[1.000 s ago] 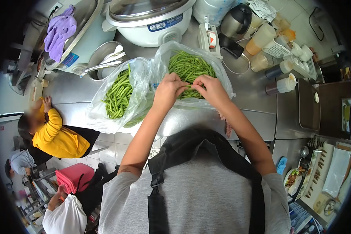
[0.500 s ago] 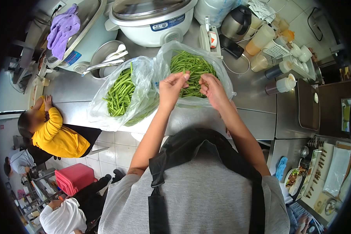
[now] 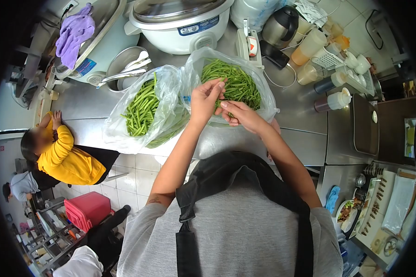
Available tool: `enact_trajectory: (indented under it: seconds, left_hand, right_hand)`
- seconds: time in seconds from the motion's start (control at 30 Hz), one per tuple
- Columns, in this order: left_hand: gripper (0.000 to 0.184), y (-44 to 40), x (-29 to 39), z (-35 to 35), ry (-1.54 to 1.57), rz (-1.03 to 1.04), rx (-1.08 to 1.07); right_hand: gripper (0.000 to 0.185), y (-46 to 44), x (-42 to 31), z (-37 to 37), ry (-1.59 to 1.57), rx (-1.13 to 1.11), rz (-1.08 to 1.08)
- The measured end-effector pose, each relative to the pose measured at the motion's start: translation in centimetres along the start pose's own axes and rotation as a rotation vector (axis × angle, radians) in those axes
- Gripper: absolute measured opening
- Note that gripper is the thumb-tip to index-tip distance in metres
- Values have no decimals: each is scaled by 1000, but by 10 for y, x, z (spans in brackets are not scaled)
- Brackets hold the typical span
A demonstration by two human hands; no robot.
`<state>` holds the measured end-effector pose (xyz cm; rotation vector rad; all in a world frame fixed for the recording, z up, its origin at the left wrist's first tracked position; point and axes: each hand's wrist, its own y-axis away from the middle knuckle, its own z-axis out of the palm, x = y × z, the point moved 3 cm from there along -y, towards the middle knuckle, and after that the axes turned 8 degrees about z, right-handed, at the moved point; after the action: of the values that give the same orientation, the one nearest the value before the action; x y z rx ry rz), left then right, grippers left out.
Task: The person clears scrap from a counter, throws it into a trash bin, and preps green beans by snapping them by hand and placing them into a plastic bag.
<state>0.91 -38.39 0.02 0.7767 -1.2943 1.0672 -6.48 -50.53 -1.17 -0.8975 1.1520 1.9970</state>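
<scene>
Over the right-hand clear plastic bag, my left hand pinches a green bean between thumb and fingers. My right hand is close beside it, fingers closed on the lower part of what looks like the same bean. The bag stands open and is full of long green beans. Touching it on the left, a second plastic bag holds shorter-looking green bean pieces. My fingers hide part of the bean and some of the pile beneath.
Behind the bags stand a white rice cooker and a metal bowl with utensils. Sauce bottles and a steel jug are at the right. A person in yellow leans on the steel counter at left.
My right hand has moved left and down to meet my left hand, its fingers now closed near the bean. The left hand stays nearly in place. A person in white at lower left has shifted down.
</scene>
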Motion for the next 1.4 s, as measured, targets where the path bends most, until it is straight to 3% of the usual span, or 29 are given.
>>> enact_trajectory:
  seconds: [0.17, 0.27, 0.33, 0.47, 0.63, 0.7, 0.83, 0.93, 0.97, 1.07, 1.17, 1.27, 1.4]
  left_hand:
    - [26, 9, 5, 10, 151, -135, 52]
    - [27, 7, -4, 5, 184, -22, 114]
    - [24, 8, -8, 0, 253, -63, 164]
    - [16, 11, -16, -1, 419, -108, 186]
    - [10, 15, -20, 13, 338, -52, 130]
    - [7, 14, -19, 16, 314, -80, 125]
    - [7, 19, -24, 23, 226, 68, 60]
    - [11, 12, -18, 14, 125, 38, 114]
    - [14, 8, -23, 8, 90, 31, 183]
    - [16, -11, -7, 1, -568, 114, 5]
    - [15, -25, -28, 7, -996, 298, -135]
    - [18, -30, -33, 7, -1138, 316, -193]
    - [16, -25, -8, 3, -1156, 332, -158]
  right_hand:
    - [27, -4, 3, 8, -64, 84, -18]
    - [28, -7, 5, 4, -65, 109, -56]
    - [29, -4, 2, 0, -99, 119, -20]
    - [28, -4, 2, -9, -344, 140, -117]
    - [26, -17, 13, -19, -864, 131, -162]
    - [26, -21, 13, -21, -981, 115, -214]
    - [22, -22, -1, -39, -1042, 147, -358]
    - [17, -15, -10, -54, -858, 220, -326]
    - [16, -15, -11, -63, -659, 321, -296]
    - [20, -27, -12, -90, -34, 525, -227]
    - [24, -29, -31, -86, 683, 780, -388]
    - [33, -24, -38, -84, 986, 765, -297]
    - [40, -3, -41, -74, 991, 739, -241]
